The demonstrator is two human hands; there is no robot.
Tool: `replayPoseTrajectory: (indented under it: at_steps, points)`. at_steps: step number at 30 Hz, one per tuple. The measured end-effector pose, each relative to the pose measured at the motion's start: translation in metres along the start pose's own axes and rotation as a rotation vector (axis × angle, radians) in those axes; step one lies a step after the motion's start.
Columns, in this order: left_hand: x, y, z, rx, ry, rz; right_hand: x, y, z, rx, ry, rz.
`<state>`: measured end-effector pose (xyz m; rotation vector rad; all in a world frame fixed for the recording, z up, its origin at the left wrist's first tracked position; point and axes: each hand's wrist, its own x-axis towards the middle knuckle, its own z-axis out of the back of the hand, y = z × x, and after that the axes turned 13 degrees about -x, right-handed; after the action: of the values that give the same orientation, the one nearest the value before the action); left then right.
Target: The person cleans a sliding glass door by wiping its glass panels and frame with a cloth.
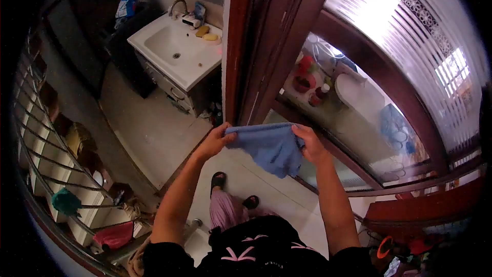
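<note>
A blue cloth (pixel 269 146) is stretched between my two hands in front of me, its lower part hanging in loose folds. My left hand (pixel 218 141) pinches its upper left corner, thumb toward the middle. At the upper right corner, my right hand (pixel 309 143) grips the cloth with its fingers closed. The top edge runs almost straight from one hand to the other. Behind the cloth stands the lower part of a brown-framed glass door (pixel 287 107), and below it is the pale tiled floor (pixel 277 195).
A white sink (pixel 159 46) with a faucet and yellow soap (pixel 210 36) stands beyond the doorway at upper left. At left a metal rack (pixel 51 159) bears a green cloth (pixel 66 201) and a red cloth (pixel 114 235). A dark red wooden piece (pixel 420 208) juts in at right.
</note>
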<state>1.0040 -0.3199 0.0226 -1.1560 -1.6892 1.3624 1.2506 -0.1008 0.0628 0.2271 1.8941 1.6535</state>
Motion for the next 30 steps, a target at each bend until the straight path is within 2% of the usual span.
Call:
replayPoseTrajectory:
  at_steps: [2, 5, 6, 7, 9, 11, 13, 14, 16, 17, 20, 22, 23, 25, 26, 29, 30]
  points:
    - [0.002, 0.013, -0.004, 0.231, -0.136, -0.063, 0.001, -0.004, -0.006, 0.004, -0.066, -0.022]
    - [0.009, 0.025, -0.010, 0.606, -0.374, -0.200, -0.014, 0.015, -0.020, -0.479, -0.120, -0.081]
    - [0.013, 0.026, -0.013, 0.737, -0.458, -0.255, -0.004, -0.004, -0.015, -0.444, -0.105, -0.101]
    - [0.016, 0.025, -0.021, 0.675, -0.481, -0.210, 0.012, -0.037, -0.005, -0.409, -0.090, -0.122]
    - [0.020, 0.017, -0.049, 0.551, -0.523, -0.118, 0.016, -0.048, -0.017, -0.262, -0.121, -0.189]
    - [0.010, 0.003, -0.095, 0.320, -0.437, -0.032, 0.000, -0.021, -0.058, -0.034, -0.210, -0.282]
    - [-0.006, 0.015, -0.126, 0.079, -0.079, -0.043, 0.003, -0.029, -0.056, -0.043, -0.087, -0.245]
    - [-0.010, 0.015, -0.126, -0.015, 0.017, 0.046, 0.005, -0.037, -0.051, -0.049, -0.028, -0.225]
    - [-0.016, 0.012, -0.117, -0.201, 0.212, 0.222, 0.016, -0.075, -0.034, -0.080, -0.186, -0.144]
    - [-0.013, 0.017, -0.106, -0.176, 0.117, 0.224, 0.018, -0.078, -0.029, -0.099, -0.265, -0.101]
    - [0.000, 0.043, -0.069, -0.165, -0.138, 0.207, 0.015, -0.058, -0.026, -0.068, -0.320, 0.064]
    - [0.010, 0.047, -0.059, -0.238, -0.272, 0.156, 0.000, -0.013, -0.041, 0.071, -0.212, 0.155]
    - [0.010, 0.046, -0.054, -0.478, -0.179, 0.250, -0.007, 0.008, -0.052, 0.140, -0.157, 0.200]
    - [0.010, 0.043, -0.049, -0.951, 0.022, 0.441, -0.012, 0.030, -0.064, 0.141, -0.197, 0.188]
    - [0.000, -0.001, -0.060, -1.044, 0.067, 0.536, -0.011, 0.035, -0.065, 0.142, -0.217, 0.181]
    - [0.006, 0.013, -0.058, -0.697, 0.099, 0.334, 0.010, -0.018, -0.033, -0.445, -0.380, 0.279]
    - [0.008, 0.017, -0.057, -0.495, 0.044, 0.244, 0.011, -0.027, -0.028, -0.604, -0.454, 0.316]
